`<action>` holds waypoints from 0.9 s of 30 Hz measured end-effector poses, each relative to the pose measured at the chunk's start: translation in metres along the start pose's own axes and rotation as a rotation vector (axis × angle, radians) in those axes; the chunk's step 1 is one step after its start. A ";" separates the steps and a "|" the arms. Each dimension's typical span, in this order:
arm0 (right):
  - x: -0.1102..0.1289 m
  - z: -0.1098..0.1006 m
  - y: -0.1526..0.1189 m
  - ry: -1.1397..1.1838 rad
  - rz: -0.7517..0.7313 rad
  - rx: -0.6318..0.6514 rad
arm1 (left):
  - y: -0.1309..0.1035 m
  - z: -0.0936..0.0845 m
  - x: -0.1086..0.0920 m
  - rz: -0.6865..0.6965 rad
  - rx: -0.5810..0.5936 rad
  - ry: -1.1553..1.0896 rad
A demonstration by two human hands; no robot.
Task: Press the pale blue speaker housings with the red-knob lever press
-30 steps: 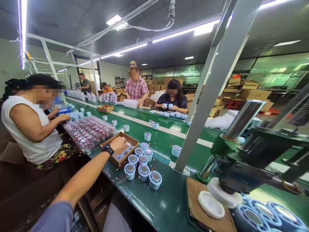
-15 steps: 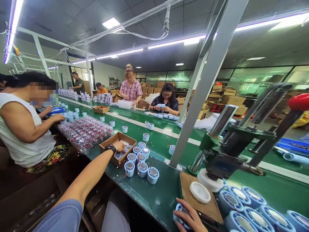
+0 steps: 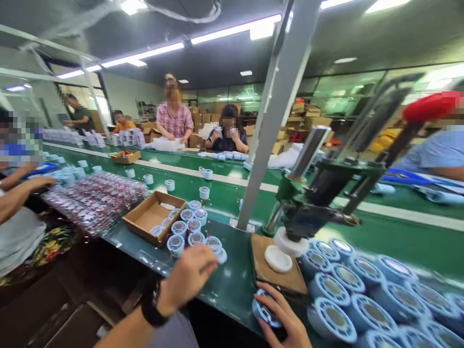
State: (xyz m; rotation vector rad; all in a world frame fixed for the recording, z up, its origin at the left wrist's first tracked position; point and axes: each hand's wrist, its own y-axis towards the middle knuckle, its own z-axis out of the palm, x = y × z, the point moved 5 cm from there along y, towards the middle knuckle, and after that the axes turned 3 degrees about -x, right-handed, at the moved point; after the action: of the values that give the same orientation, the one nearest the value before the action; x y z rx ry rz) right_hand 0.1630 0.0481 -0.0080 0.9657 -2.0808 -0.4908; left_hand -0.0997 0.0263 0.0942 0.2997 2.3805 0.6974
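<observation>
The left hand [image 3: 194,268] has left the box [image 3: 143,220], so both hands are closer, bottom middle. The right hand [image 3: 284,321] grips a cup [image 3: 259,311]; the left's grip I can't tell.

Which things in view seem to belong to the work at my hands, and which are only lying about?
Seem to belong:
blue round part in the right hand
similar blue parts near the left hand
open cardboard box with blue rings
lever press

Seem just lying about:
background cartons
crumpled white material
</observation>
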 end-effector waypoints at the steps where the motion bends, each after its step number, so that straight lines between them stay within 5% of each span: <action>1: 0.005 -0.003 0.002 -0.005 0.017 0.005 | -0.016 0.027 -0.020 0.124 0.044 -0.019; 4: 0.012 -0.008 -0.001 -0.001 0.083 0.011 | -0.048 0.086 -0.042 0.182 0.153 -0.069; 7: 0.010 -0.015 -0.014 0.009 0.150 -0.032 | -0.052 0.108 -0.029 0.012 0.268 -0.048; 13: 0.005 -0.017 -0.034 -0.004 0.253 -0.139 | -0.044 0.110 -0.012 -0.099 0.389 0.012; 19: 0.011 0.009 -0.014 0.027 0.347 -0.140 | -0.037 0.103 -0.032 -0.218 0.081 -0.124; 27: 0.013 0.021 -0.002 0.088 0.338 -0.261 | -0.036 0.120 -0.048 -0.262 0.093 -0.051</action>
State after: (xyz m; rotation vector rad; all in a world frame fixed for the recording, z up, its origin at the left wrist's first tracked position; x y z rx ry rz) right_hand 0.1422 0.0373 -0.0161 0.4647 -1.9871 -0.5158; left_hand 0.0116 0.0277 0.0196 0.0410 2.3509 0.4526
